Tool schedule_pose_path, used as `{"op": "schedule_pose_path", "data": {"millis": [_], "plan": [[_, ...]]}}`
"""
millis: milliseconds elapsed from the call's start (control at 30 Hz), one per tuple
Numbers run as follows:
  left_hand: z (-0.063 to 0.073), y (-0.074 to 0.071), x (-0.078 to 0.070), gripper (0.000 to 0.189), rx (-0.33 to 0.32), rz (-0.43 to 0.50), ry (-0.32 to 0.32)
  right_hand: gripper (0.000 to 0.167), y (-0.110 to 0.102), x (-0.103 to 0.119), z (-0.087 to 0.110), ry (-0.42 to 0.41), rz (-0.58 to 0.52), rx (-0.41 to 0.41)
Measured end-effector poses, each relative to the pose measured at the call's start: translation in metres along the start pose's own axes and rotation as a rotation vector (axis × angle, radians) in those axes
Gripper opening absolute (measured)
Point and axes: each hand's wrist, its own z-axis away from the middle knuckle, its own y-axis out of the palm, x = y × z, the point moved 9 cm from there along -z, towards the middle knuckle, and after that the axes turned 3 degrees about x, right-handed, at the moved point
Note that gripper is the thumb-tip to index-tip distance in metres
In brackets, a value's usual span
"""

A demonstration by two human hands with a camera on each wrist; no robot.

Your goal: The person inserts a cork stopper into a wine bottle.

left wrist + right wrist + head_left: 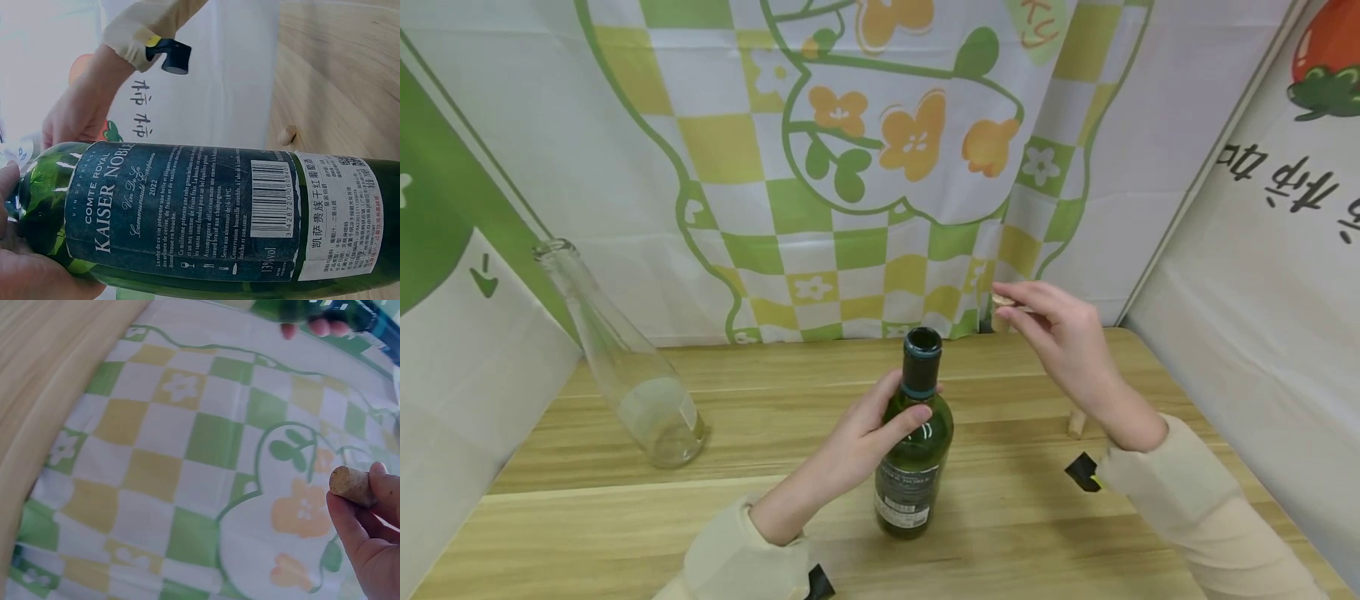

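Note:
A green wine bottle point(912, 475) with a dark label stands upright on the wooden table, its mouth uncovered. My left hand point(868, 429) grips it around the shoulder, just below the dark neck. In the left wrist view the printed back label point(187, 212) and its barcode face the camera. My right hand point(1067, 342) is raised to the right of the bottle's mouth and apart from it. Between thumb and fingertips it pinches a cork point(351, 485), whose round end shows in the right wrist view.
A clear glass bottle point(632, 375) with a pale label stands at the table's left. Another cork point(1077, 423) rests on the table under my right forearm. Behind the table point(760, 450) hangs a checkered, flower-printed curtain point(865, 250); white cloth walls flank both sides.

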Motion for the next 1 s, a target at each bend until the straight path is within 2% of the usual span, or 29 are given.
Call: {"op": "schedule_pose_path", "data": {"millis": [167,367,700,1000], "plan": [[0.000,0.000,0.002,0.035,0.004,0.017,-0.029,0.028,-0.004,0.018,-0.009,-0.039,-0.054,-0.033],[0.000,0.000,0.003,0.036,0.007,0.006,-0.026,0.026,-0.007,0.036,-0.018,-0.070,-0.157,-0.052],[0.000,0.000,0.002,0.037,0.013,0.012,-0.011,0.027,-0.003,0.066,-0.031,-0.162,-0.289,-0.024],[0.000,0.000,0.003,0.037,0.015,0.015,-0.024,0.024,0.005,0.082,-0.034,-0.224,-0.328,-0.018]]}}
